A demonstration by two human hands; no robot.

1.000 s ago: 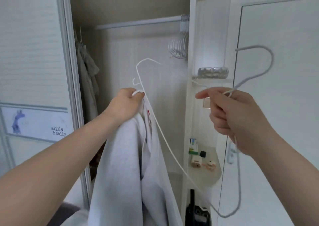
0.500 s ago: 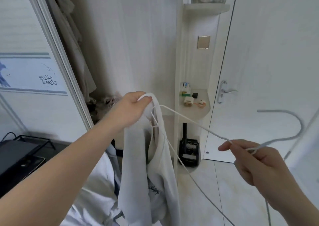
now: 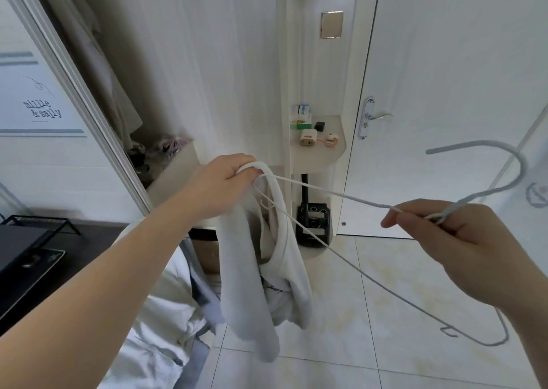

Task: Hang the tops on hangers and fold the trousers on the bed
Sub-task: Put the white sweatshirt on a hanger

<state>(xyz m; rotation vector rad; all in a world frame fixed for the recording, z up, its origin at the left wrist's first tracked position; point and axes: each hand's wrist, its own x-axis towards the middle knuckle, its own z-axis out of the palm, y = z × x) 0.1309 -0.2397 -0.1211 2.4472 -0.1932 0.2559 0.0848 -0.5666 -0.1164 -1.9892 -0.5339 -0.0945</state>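
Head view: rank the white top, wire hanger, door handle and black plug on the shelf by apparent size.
1-2. white top and wire hanger: the top covers more area and the hanger spans wider, so no firm order.
3. door handle.
4. black plug. Both sit farther from the camera.

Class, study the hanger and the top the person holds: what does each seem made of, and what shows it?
Hanger: thin wire, probably metal under a matte pale-grey coating; it holds a slim, rigid bent hook shape. Top: soft white fabric, possibly cotton knit; it droops in folds from the left hand.
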